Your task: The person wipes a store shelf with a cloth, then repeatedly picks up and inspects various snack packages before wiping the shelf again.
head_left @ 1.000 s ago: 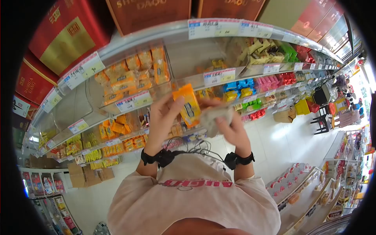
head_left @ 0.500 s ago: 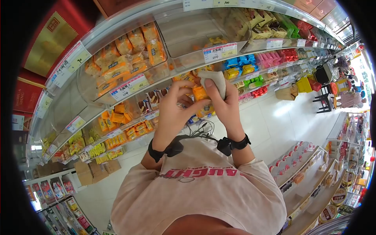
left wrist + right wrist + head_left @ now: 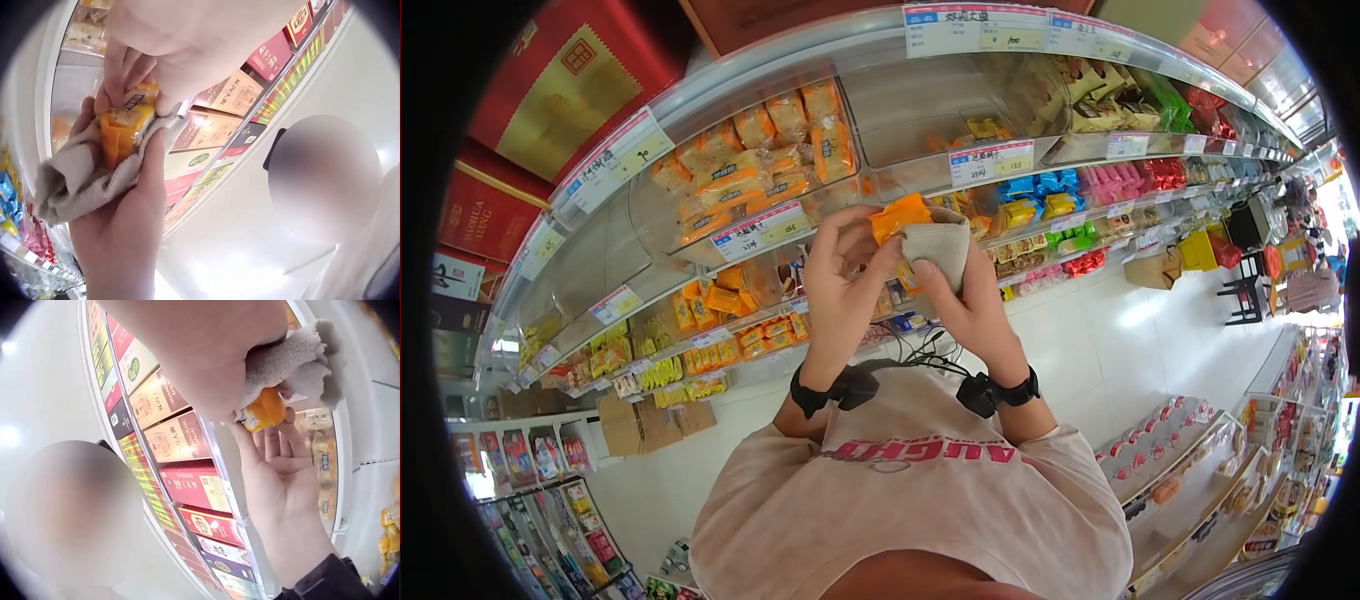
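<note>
An orange wrapped snack packet (image 3: 900, 217) is held between both hands in front of the shelf. My left hand (image 3: 845, 275) pinches one end of it with thumb and fingers. A grey-beige cloth (image 3: 937, 252) lies in my right hand (image 3: 972, 310), whose thumb presses it against the packet. In the left wrist view the cloth (image 3: 75, 178) folds around the lower part of the packet (image 3: 120, 134), with dark print on its wrapper. From the right wrist, the packet (image 3: 265, 409) shows between left fingertips and the cloth (image 3: 287, 362).
A clear bin of similar orange packets (image 3: 735, 185) stands on the shelf ahead, beside a bin (image 3: 900, 100) with a few packets inside. Blue, pink and red sweets (image 3: 1165, 175) fill bins to the right. Price tags (image 3: 760, 230) line the shelf edges. Red gift boxes (image 3: 575, 90) stand above.
The hands first hold packet and cloth a little apart, then bring them together. The packet has turned, and the cloth now covers its right part.
</note>
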Motion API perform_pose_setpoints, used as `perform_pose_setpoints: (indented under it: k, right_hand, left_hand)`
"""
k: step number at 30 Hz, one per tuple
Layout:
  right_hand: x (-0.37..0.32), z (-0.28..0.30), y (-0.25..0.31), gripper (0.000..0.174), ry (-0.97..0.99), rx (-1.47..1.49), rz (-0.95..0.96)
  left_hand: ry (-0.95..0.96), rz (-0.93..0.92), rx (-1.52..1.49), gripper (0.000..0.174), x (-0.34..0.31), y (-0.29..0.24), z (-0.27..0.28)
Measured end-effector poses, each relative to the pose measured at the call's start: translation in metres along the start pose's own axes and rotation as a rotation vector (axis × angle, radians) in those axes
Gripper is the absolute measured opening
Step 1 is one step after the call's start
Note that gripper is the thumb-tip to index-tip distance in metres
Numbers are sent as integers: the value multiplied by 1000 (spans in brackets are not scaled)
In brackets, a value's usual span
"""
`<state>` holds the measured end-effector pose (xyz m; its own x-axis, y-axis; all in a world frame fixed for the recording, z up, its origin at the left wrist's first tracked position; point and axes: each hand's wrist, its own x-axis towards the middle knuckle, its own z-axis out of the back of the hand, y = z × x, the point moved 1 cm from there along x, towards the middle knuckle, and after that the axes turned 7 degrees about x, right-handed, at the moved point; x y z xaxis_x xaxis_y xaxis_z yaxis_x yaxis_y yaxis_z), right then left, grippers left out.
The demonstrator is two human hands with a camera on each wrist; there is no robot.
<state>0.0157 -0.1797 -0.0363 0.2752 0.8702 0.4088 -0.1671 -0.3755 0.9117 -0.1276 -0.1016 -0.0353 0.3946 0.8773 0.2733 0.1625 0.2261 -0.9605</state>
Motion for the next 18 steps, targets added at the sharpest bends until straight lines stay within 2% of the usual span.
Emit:
perform_pose_setpoints:
  k: [4, 7, 10, 13, 16, 18]
  right_hand:
    - [-4, 13, 4, 43, 93, 103, -259]
    - [-9, 19, 0, 44, 120, 112, -229]
    - [-13, 27, -11, 50, 111, -148, 19]
    - [-14, 35, -18, 59, 45, -346, 84]
    - [-12, 43, -15, 65, 86, -462, 95]
    - [-13, 48, -13, 65, 107, -435, 67]
  left_hand:
    - [6, -3, -14, 38, -1, 0, -1]
    - [27, -11, -55, 39, -1, -1, -3]
    - [59, 33, -173, 40, 2, -1, -11]
    - [90, 70, -173, 42, 5, -4, -19]
    - [121, 51, -99, 41, 2, 0, -28]
    - [130, 46, -21, 42, 7, -1, -32]
